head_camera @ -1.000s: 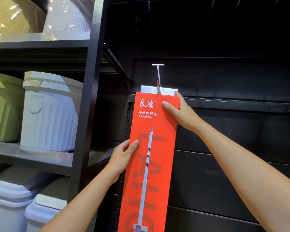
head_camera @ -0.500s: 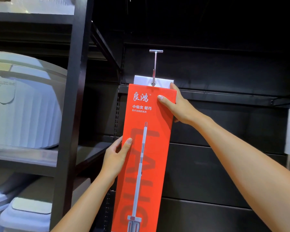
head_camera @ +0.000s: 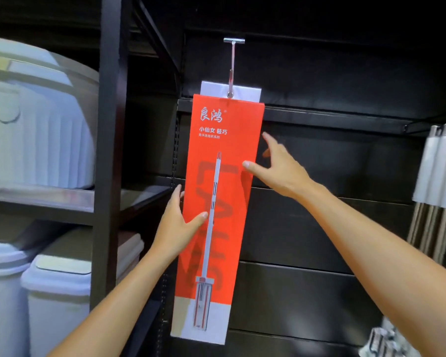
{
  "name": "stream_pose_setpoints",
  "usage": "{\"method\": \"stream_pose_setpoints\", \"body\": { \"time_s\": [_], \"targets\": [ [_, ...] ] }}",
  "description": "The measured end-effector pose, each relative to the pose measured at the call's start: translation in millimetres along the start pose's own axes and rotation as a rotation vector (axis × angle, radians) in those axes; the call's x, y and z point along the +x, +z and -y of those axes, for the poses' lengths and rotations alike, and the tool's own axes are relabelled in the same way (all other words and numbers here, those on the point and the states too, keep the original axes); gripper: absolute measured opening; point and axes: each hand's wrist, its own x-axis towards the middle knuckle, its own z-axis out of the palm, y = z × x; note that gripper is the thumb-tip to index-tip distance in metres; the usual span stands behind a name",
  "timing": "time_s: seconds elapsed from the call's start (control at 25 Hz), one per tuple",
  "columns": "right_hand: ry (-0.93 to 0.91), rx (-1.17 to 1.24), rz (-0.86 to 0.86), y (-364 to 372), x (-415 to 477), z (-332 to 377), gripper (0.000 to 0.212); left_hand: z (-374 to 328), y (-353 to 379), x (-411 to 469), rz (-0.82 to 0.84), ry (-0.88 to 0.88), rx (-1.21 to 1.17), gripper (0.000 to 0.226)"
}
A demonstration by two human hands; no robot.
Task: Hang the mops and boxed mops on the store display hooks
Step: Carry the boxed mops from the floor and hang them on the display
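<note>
A tall orange boxed mop (head_camera: 229, 124) with a white top tab hangs from a metal display hook (head_camera: 232, 63) on the dark back panel. My left hand (head_camera: 175, 228) holds the box's left edge at mid height, thumb on the front and fingers behind the edge. My right hand (head_camera: 281, 168) is by the box's right edge with its fingers spread. Only its thumb tip lies over the orange front, and the other fingers are off the box.
Several white-handled mops (head_camera: 438, 171) hang at the right edge. A black shelf post (head_camera: 108, 150) stands left of the box, with white ribbed bins (head_camera: 36, 124) and lidded bins (head_camera: 57, 292) on the shelves behind it. Metal parts (head_camera: 381, 341) show at the bottom right.
My right hand let go of the box's top right corner, dropped lower and spread open. The box now hangs from the hook. My view shifted down and right.
</note>
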Motion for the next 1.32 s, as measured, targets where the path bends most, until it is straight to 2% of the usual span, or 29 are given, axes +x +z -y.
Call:
{"method": "stream_pose_setpoints", "body": {
  "time_s": [0.08,0.2,0.4,0.68,0.88,0.96,1.16,1.32],
  "targets": [
    [0.044,0.002,0.049,8.3,-37.3,-18.4,0.101,-5.7,7.2,-23.2,-0.015,0.058,0.166,0.105],
    [0.126,0.038,0.124,23.9,-104.6,-52.7,0.095,-0.3,27.4,-65.9,-0.064,0.186,0.442,0.102],
    [0.286,-0.024,0.248,30.6,-252.8,-129.7,0.092,12.4,102.8,-155.5,0.163,0.3,0.704,0.093],
    [0.53,-0.054,0.305,-60.6,-484.5,-233.7,0.08,-23.7,254.5,-336.4,0.627,0.426,0.72,0.081],
    [0.796,-0.131,0.323,-154.8,-648.6,-289.2,0.088,-81.5,366.4,-470.0,0.97,0.475,0.583,0.082],
    [0.907,-0.157,0.319,-190.6,-711.7,-300.1,0.086,-113.2,404.9,-515.1,1.062,0.531,0.533,0.083],
    [1.196,-0.215,0.255,-277.3,-842.3,-312.3,0.099,-197.4,497.5,-614.7,1.276,0.707,0.412,0.084],
    [1.373,-0.282,0.135,-338.8,-914.7,-318.8,0.075,-253.0,565.4,-683.6,1.396,0.853,0.326,0.084]
  ]
}}
